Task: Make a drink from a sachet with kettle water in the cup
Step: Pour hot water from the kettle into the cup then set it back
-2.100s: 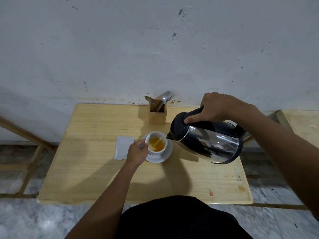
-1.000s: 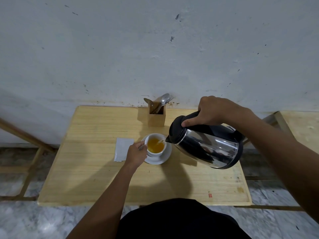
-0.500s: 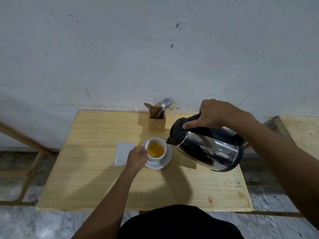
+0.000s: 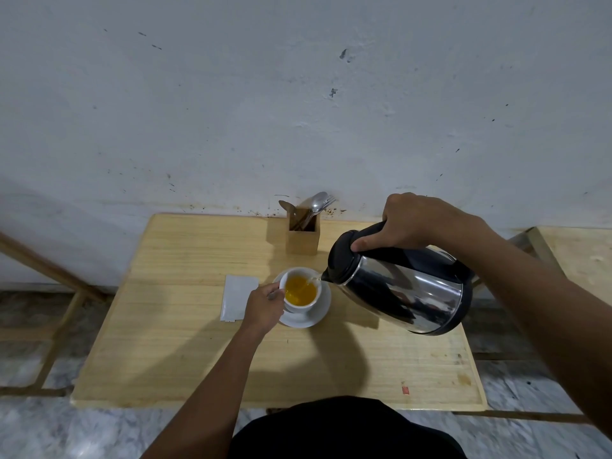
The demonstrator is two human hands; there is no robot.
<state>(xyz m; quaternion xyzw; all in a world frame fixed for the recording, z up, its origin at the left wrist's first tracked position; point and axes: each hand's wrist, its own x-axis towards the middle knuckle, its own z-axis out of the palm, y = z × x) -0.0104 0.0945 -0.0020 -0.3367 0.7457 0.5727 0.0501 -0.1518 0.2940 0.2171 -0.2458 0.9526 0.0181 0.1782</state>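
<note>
Now, cup (image 4: 300, 291) against left fingers (image 4: 272, 290), kettle (image 4: 400, 282) tilted above.

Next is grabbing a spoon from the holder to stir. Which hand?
Right, probably. The spoon holder stands just beyond the right hand, which must first set the kettle down. The left hand steadies the cup.
</note>
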